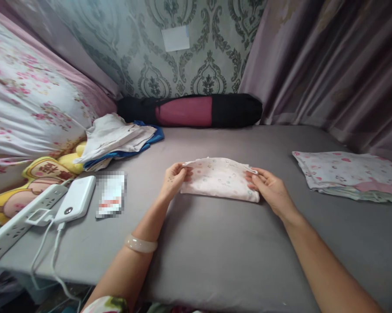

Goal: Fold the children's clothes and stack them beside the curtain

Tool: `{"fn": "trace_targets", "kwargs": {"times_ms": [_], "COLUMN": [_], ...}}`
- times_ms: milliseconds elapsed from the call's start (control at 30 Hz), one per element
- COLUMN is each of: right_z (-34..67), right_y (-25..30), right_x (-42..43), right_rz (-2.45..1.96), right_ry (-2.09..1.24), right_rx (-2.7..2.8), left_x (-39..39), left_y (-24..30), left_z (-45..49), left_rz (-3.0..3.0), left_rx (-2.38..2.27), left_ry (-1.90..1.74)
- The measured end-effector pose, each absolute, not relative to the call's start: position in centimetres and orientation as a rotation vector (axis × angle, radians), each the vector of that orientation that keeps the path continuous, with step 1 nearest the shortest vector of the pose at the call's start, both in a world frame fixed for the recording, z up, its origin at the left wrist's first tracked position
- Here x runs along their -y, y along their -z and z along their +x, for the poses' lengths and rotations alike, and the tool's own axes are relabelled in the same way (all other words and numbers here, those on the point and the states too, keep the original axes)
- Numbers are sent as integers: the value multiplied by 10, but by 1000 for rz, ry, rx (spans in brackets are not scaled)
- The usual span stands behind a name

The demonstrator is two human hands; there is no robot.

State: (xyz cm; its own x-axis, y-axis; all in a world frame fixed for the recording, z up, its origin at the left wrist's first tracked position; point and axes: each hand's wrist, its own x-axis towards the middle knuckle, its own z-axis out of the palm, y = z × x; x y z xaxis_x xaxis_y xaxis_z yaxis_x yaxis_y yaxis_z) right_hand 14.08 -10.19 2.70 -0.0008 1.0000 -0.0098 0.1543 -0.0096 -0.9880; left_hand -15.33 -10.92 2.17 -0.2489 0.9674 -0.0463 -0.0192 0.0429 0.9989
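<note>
A folded white cloth (220, 180) with a small pastel print is in front of me, its lower edge at or just above the grey sheet. My left hand (177, 177) pinches its upper left corner, thumb on the near side. At the upper right corner, my right hand (267, 187) grips the cloth between thumb and fingers. The top edge bows slightly upward between both hands. Some fingertips are hidden behind the fabric. A pale bangle (141, 243) circles my left forearm.
Folded printed cloths (349, 174) are stacked at right on the grey sheet (222, 252). Left are white and blue garments (117, 137), a yellow plush (41, 182), a power strip (20, 221), a white power bank (75, 198) with cables and a blurred packet (111, 195). A black-and-pink bag (184, 111) lies behind.
</note>
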Motion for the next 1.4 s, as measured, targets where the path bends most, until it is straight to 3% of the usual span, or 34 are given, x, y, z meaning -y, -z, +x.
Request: {"fn": "trace_targets", "kwargs": {"times_ms": [467,967,1400], "right_z": [136,128,129], "right_y": [34,11,13], "right_x": [87,92,87], "right_rz": [-1343,-1417,-1455], "right_ry": [-963,-1124,-939], "right_rx": [1531,1408,1641], "left_x": [96,87,96], "left_y": [6,35,8], "left_z": [-151,-161,-147], "left_rz": [1163,1381,1692], "left_rx": [-1498,-1619,-1732], "left_ry": [-1305,-1257,-1107]}}
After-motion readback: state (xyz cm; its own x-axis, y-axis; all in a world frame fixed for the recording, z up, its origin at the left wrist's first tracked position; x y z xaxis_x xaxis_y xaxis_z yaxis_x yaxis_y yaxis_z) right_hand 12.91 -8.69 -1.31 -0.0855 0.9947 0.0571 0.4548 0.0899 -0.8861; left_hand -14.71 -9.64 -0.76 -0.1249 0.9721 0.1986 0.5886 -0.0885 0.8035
